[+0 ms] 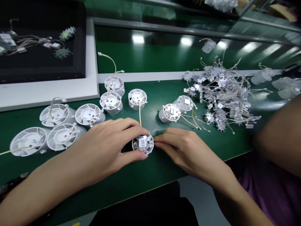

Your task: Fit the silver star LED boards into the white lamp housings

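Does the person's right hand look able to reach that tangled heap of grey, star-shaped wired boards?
Probably yes: the right hand sits closest to the tangled heap of grey star-shaped boards, and just thin yellow wires on the green workbench lie between.

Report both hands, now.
Left hand: closed, holding the round white plastic housing.
Right hand: fingertips at its rim; open or closed cannot be told.
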Tool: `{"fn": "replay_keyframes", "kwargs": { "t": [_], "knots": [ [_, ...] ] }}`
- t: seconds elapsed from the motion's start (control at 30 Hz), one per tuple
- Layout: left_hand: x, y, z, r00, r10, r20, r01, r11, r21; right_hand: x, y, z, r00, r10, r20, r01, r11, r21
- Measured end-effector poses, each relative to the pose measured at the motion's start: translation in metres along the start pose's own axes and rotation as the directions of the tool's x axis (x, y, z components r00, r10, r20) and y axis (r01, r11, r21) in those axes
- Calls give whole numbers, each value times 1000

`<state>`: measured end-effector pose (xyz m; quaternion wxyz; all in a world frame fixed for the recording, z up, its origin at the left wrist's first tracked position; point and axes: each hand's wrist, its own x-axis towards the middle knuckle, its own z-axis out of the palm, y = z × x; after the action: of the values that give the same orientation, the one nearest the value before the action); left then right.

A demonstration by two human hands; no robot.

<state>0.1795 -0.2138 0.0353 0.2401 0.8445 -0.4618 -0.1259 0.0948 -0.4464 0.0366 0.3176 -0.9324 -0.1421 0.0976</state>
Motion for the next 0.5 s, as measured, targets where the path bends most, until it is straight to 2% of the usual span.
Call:
{"fn": "replay_keyframes", "kwargs": {
  "t": [0.07, 0.17, 0.23, 0.3, 0.4, 0.5],
  "knots": [
    [0, 0, -5, 997, -31, -66, 31, 999, 7, 3, -6, -13, 994, -10, -105, 2, 997, -72],
    [2, -2, -12, 976, -79, -203, 87, 996, 31, 29, -14, -28, 950, -78, -301, -19, 951, -307],
    [3, -5, -13, 960, -76, -271, 96, 993, 62, 56, -15, -31, 962, -108, -252, -23, 885, -465],
    [4, -8, -13, 939, -24, -344, 74, 988, 133, 82, -12, -29, 985, -119, -127, 33, 845, -534],
    [5, -12, -12, 898, 57, -436, 60, 967, 250, 104, -1, -19, 982, -185, 32, 177, 857, -483],
    [4, -15, -13, 883, 30, -468, 77, 975, 207, 105, 12, -12, 938, -337, 79, 342, 866, -366]
  ]
}}
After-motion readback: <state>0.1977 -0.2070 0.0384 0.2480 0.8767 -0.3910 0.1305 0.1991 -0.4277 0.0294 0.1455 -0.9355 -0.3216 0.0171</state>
